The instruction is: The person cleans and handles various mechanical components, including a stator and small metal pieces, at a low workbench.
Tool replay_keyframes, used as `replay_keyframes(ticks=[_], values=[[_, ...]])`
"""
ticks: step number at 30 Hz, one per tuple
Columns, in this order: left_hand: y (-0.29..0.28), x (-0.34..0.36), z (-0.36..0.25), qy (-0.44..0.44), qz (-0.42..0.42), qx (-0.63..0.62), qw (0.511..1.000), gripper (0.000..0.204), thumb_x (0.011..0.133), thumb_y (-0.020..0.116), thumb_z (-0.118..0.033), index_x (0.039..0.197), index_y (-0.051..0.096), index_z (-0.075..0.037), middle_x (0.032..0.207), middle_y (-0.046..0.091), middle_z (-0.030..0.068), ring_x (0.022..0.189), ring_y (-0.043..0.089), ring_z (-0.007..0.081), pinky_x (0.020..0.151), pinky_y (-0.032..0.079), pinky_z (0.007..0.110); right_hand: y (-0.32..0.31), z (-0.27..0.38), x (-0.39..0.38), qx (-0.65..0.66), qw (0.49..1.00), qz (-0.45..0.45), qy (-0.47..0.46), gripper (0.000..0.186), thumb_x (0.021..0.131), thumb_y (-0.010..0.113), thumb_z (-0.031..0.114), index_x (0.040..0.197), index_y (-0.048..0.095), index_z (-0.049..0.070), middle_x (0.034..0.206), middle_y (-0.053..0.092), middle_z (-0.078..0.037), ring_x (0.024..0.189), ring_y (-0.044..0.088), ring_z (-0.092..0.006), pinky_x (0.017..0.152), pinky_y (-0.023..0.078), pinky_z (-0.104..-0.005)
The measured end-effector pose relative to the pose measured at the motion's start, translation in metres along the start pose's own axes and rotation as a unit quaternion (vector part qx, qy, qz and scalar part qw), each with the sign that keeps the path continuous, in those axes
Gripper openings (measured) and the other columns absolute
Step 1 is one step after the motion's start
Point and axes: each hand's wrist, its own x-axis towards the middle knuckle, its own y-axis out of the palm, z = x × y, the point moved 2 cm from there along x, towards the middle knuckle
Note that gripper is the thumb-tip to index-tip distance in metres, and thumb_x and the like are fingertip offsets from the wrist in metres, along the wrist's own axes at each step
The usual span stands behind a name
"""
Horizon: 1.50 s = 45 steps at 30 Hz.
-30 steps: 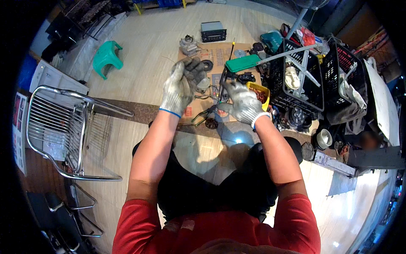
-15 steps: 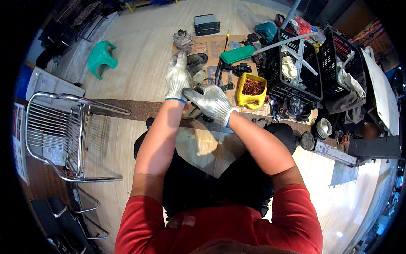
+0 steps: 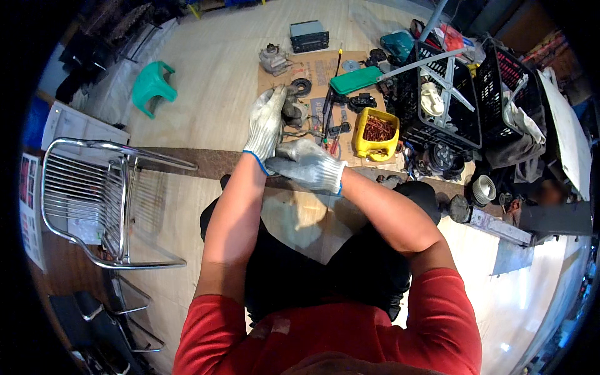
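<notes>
Hands: two; the left hand (image 3: 265, 119) is raised, its grip hidden; the right hand (image 3: 310, 166) meets its cuff, whether pinching it cannot be told.
Gloves (image 3: 265, 134): two, white and grey, blue-edged, one on each hand, over the cardboard's (image 3: 305, 67) near left side.
Tub (image 3: 374, 150): one, yellow, right of the hands, many copper-coloured bits (image 3: 378, 129) inside.
Crates (image 3: 431, 135): two, black, farther right.
Seats: one green stool (image 3: 152, 90), one steel chair (image 3: 87, 201).
Writing: print on the cardboard, too small to read.

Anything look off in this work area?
The star-shaped metal frame looks out of place: it lies askew over the black crate, with one bar jutting past the rim. Otherwise, just clutter.
</notes>
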Motion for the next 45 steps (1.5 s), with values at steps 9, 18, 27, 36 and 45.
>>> replay_keyframes(ticks=[9, 18, 27, 36, 45], values=[[-0.023, 0.01, 0.011, -0.033, 0.028, -0.297, 0.954, 0.04, 0.102, 0.046, -0.034, 0.121, 0.052, 0.001, 0.097, 0.064, 0.0194, 0.093, 0.064, 0.0358, 0.078, 0.054, 0.051, -0.059, 0.01, -0.005, -0.076, 0.98, -0.128, 0.13, 0.037, 0.097, 0.053, 0.03, 0.113, 0.065, -0.002, 0.105, 0.07, -0.017, 0.093, 0.068, -0.0258, 0.081, 0.051, -0.0389], [0.045, -0.03, 0.031, -0.12, 0.201, -0.109, 0.966, 0.034, 0.098, 0.058, -0.025, 0.119, 0.055, 0.001, 0.111, 0.064, 0.0146, 0.093, 0.065, 0.024, 0.074, 0.058, 0.038, -0.087, -0.064, 0.009, 0.681, 0.647, -0.33, -0.096, 0.055, 0.1, 0.046, 0.049, 0.136, 0.047, 0.007, 0.123, 0.056, -0.014, 0.1, 0.059, -0.0285, 0.088, 0.05, -0.0455], [0.048, -0.01, 0.022, -0.058, 0.237, 0.236, 0.94, 0.026, 0.099, 0.056, -0.025, 0.103, 0.064, -0.001, 0.09, 0.066, 0.0071, 0.085, 0.062, 0.0132, 0.074, 0.051, 0.028, -0.082, -0.056, 0.014, 0.731, 0.616, -0.277, -0.097, 0.062, 0.094, 0.044, 0.065, 0.133, 0.05, 0.017, 0.122, 0.059, -0.016, 0.102, 0.061, -0.0363, 0.082, 0.052, -0.0575], [0.063, -0.033, 0.002, 0.206, 0.272, 0.35, 0.873, 0.026, 0.093, 0.058, -0.023, 0.099, 0.067, 0.001, 0.09, 0.067, 0.0188, 0.082, 0.063, 0.0316, 0.076, 0.049, 0.038, -0.098, -0.069, 0.008, 0.706, 0.651, -0.263, -0.09, 0.06, 0.089, 0.048, 0.07, 0.131, 0.053, 0.028, 0.135, 0.051, -0.005, 0.116, 0.055, -0.0398, 0.09, 0.044, -0.0651], [0.047, -0.012, 0.035, -0.14, 0.153, -0.158, 0.965, 0.026, 0.1, 0.051, -0.019, 0.108, 0.061, 0.004, 0.098, 0.068, 0.0151, 0.084, 0.066, 0.0252, 0.075, 0.056, 0.039, -0.119, -0.084, 0.008, 0.417, 0.811, -0.409, 0.02, 0.032, 0.099, 0.056, 0.026, 0.115, 0.06, -0.002, 0.108, 0.066, -0.015, 0.096, 0.066, -0.0248, 0.083, 0.055, -0.0366]])
